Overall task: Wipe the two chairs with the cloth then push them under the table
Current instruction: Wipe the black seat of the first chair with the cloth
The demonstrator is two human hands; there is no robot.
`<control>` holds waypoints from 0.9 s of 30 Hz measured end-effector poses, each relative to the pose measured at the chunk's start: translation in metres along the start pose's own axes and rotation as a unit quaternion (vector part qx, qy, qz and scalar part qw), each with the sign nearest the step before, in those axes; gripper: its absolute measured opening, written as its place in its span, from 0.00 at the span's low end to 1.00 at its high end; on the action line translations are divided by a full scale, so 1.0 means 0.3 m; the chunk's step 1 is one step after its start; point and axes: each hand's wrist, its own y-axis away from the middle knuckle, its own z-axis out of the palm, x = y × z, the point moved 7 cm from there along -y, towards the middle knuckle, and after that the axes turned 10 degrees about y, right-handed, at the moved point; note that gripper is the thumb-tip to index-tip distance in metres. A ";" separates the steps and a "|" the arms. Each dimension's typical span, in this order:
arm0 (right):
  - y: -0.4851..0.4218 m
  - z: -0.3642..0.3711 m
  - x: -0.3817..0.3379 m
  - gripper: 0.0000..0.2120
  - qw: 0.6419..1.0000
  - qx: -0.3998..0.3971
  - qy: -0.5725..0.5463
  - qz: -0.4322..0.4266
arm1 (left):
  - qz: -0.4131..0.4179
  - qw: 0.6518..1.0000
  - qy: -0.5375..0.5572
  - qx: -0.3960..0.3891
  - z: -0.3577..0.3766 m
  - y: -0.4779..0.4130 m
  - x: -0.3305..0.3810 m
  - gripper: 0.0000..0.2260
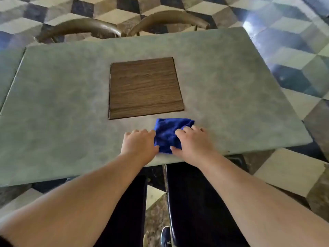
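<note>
Both hands sit on the blue cloth [169,135] at lower centre of the table [62,113] — left hand [139,143] and right hand [193,142] loosely curled on its edges — so bunch it firmly before reaching the two chairs [80,28] at top.

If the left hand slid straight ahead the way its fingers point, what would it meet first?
Probably the wooden square inset in the table. The left hand points away across the top, touching the blue cloth at its side; only bare tabletop lies between. The inset looks flush, so likely no real obstacle.
</note>
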 end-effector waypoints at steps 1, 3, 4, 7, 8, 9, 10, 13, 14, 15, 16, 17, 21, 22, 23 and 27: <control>-0.007 0.017 -0.008 0.25 1.000 -0.003 0.002 -0.001 | -0.019 0.999 0.032 0.000 0.013 -0.005 -0.010 0.21; -0.015 0.034 -0.014 0.24 1.000 0.013 -0.003 0.014 | -0.066 0.991 0.119 0.015 0.030 -0.015 -0.026 0.23; -0.010 0.031 -0.016 0.24 1.000 0.015 -0.004 0.020 | -0.108 0.980 0.168 0.008 0.036 -0.014 -0.034 0.23; -0.009 0.022 -0.019 0.23 0.999 0.027 0.000 0.022 | -0.161 0.954 0.251 -0.034 0.049 -0.022 -0.023 0.13; -0.006 0.002 -0.017 0.23 0.999 0.038 0.000 0.023 | -0.157 0.952 0.259 -0.033 0.039 -0.023 -0.020 0.08; -0.006 -0.012 -0.016 0.24 0.999 0.047 0.000 0.020 | -0.151 0.952 0.264 -0.023 0.023 -0.021 -0.018 0.04; -0.005 -0.032 -0.017 0.26 0.998 0.054 -0.004 0.018 | -0.138 0.953 0.270 -0.008 -0.003 -0.016 -0.016 0.02; -0.016 -0.098 -0.034 0.41 0.997 0.073 -0.017 -0.005 | -0.078 0.953 0.292 0.039 -0.086 0.016 -0.025 0.08; -0.020 -0.125 -0.046 0.43 0.997 0.073 -0.019 -0.014 | -0.057 0.952 0.297 0.042 -0.116 0.034 -0.032 0.09; -0.026 -0.151 -0.064 0.45 0.997 0.072 -0.022 -0.025 | -0.037 0.953 0.297 0.046 -0.147 0.052 -0.044 0.09; -0.029 -0.179 -0.090 0.44 0.996 0.072 -0.031 -0.036 | -0.024 0.954 0.295 0.050 -0.180 0.072 -0.061 0.10; -0.032 -0.203 -0.121 0.42 0.995 0.072 -0.044 -0.048 | -0.015 0.956 0.289 0.054 -0.213 0.096 -0.081 0.10; -0.022 -0.310 -0.289 0.24 0.991 0.083 -0.057 -0.093 | 0.017 0.969 0.236 0.077 -0.348 0.207 -0.181 0.09; -0.015 -0.338 -0.336 0.20 0.990 0.089 -0.051 -0.101 | 0.023 0.972 0.218 0.087 -0.379 0.238 -0.215 0.10; -0.008 -0.362 -0.384 0.16 0.989 0.093 -0.047 -0.107 | 0.026 0.974 0.203 0.097 -0.405 0.272 -0.255 0.11; 0.035 -0.463 -0.579 0.06 0.984 0.105 -0.074 -0.123 | 0.037 0.979 0.161 0.116 -0.479 0.417 -0.446 0.10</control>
